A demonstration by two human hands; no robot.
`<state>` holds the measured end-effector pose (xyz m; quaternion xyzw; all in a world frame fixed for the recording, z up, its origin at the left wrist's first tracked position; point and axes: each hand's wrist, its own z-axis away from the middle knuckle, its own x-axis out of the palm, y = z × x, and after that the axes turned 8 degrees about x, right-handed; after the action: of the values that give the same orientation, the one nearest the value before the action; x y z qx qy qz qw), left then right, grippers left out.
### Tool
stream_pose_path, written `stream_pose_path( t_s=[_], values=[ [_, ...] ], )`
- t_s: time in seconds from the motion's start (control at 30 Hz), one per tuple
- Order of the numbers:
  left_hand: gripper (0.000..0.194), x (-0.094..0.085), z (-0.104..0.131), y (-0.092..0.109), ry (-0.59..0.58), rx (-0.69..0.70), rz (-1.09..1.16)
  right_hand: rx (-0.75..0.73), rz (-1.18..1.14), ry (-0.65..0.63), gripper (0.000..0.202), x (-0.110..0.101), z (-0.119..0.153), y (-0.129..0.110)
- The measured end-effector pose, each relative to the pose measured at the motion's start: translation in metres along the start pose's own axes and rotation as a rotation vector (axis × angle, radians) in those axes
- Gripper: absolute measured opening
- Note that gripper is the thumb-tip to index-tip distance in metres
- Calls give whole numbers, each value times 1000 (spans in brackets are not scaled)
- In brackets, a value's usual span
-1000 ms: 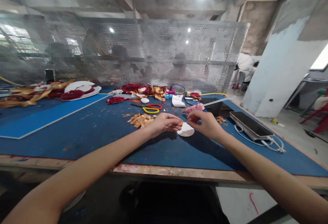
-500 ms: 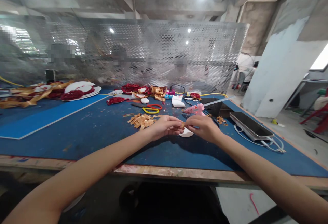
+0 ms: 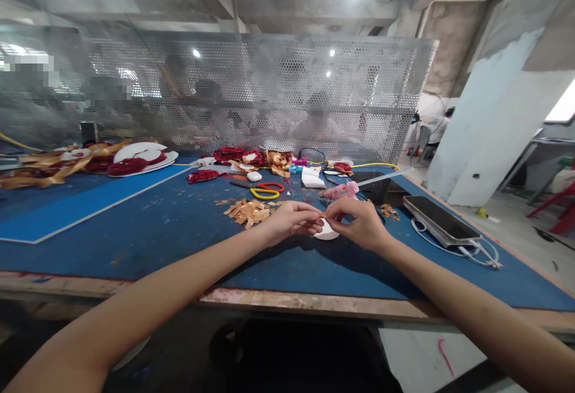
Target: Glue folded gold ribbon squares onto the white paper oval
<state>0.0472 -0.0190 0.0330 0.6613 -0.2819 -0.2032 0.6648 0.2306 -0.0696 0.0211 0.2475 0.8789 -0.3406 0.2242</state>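
Between my fingertips, above the table, is a small piece of gold ribbon (image 3: 323, 215). My left hand (image 3: 294, 223) pinches it from the left, and my right hand (image 3: 354, 220) pinches it from the right with thumb and forefinger. Most of the piece is hidden by the fingers. Just below the hands a white disc (image 3: 326, 232) lies on the blue table (image 3: 179, 243). To the left of my left hand is a pile of cut gold ribbon pieces (image 3: 248, 211). A pink glue gun (image 3: 342, 191) lies behind my right hand.
Scissors with red and yellow handles (image 3: 267, 192) lie beyond the ribbon pile. A phone on a power bank (image 3: 442, 219) with a white cable sits at right. Red and gold ribbon work (image 3: 229, 154) lines the back, before a perforated screen (image 3: 269, 93).
My right hand has turned slightly, its forefinger and thumb now forming a rounder arch at the ribbon piece. My left hand stays almost in place.
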Motion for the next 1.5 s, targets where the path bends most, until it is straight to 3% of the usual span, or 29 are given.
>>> stream_pose_path(
  t_s=[0.13, 0.43, 0.8, 1.5],
  values=[
    [21, -1, -2, -2, 9, 62, -16, 19, -27, 42, 8, 0, 1, -2],
    [15, -1, -1, -6, -23, 331, -305, 18, -93, 63, 8, 0, 2, -4],
    [18, -2, -1, -4, -54, 368, -316, 110, -165, 104, 6, 4, 3, -5],
    [17, -1, 2, -2, -37, 464, -483, 94, -173, 105, 7, 5, 3, -3]
  ],
)
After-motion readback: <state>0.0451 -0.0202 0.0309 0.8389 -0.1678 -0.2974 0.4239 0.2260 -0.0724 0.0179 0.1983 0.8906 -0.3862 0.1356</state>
